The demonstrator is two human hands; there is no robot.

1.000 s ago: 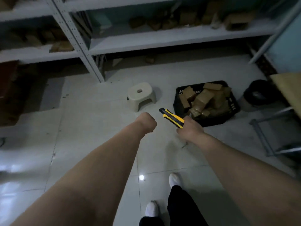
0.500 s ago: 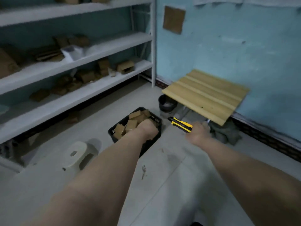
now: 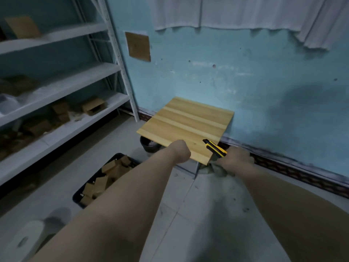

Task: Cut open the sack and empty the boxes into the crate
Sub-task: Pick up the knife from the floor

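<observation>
Compared with half a second back, both arms have swung further right, so the wooden table [image 3: 186, 127] now sits dead centre and the crate has slid down to the lower left. Going left to right: a white stool [image 3: 26, 241] pokes in at the bottom left corner of the floor, and grey shelving [image 3: 62, 86] runs along the left wall with blurry cardboard bits on it. Next comes the black crate [image 3: 80, 200] on the floor, already full of brown boxes [image 3: 100, 184], partly hidden behind the left forearm. The left hand [image 3: 181, 151] is curled into a loose fist with nothing in it, hovering over the table's near edge. A dark bucket [image 3: 150, 147] sits under the table's left corner. The right hand [image 3: 236, 157] is wrapped around a yellow and black utility knife [image 3: 214, 148], its tip pointing up-left over the table's near right corner. Something grey and crumpled lies under there, can't tell if it's the sack.
</observation>
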